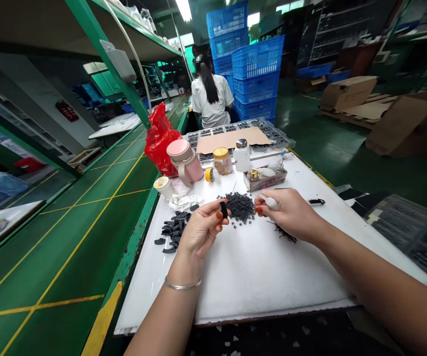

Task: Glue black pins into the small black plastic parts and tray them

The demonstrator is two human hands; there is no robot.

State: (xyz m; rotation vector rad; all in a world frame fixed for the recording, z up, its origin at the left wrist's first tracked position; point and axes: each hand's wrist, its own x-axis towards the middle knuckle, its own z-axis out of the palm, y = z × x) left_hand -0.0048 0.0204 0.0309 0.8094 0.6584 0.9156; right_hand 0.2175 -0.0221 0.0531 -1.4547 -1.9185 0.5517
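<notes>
Left hand [204, 230] pinches a small black piece [223, 210] upright between thumb and fingertips, held just above the work surface. Right hand [289, 212] is curled, fingers closed on a small white item [271, 201], what it is can't be told. The hands are close together but not touching, with a heap of tiny dark granules [240, 206] between them on a white foam sheet [258, 282]. Left of that, just beside the left hand, lies a loose pile of flat black rubber-like pieces [174, 230], with crumpled white cloth [182, 201] above it. Thin dark trimmings [285, 234] sit under the right hand, and a black strip [316, 201] lies off to the right. Further up the bench: yellow tape roll [209, 174], yellow-lidded jar [223, 160], white bottle [242, 155], pink tumbler [186, 159], red plastic bag [159, 141], small tray of bottles [265, 179], and a large tray of black parts [232, 138] partly under cardboard. A silver bangle [182, 285] is on the left wrist. Beyond, a co-worker [211, 94] sits with their back turned near stacked blue crates [256, 74].
</notes>
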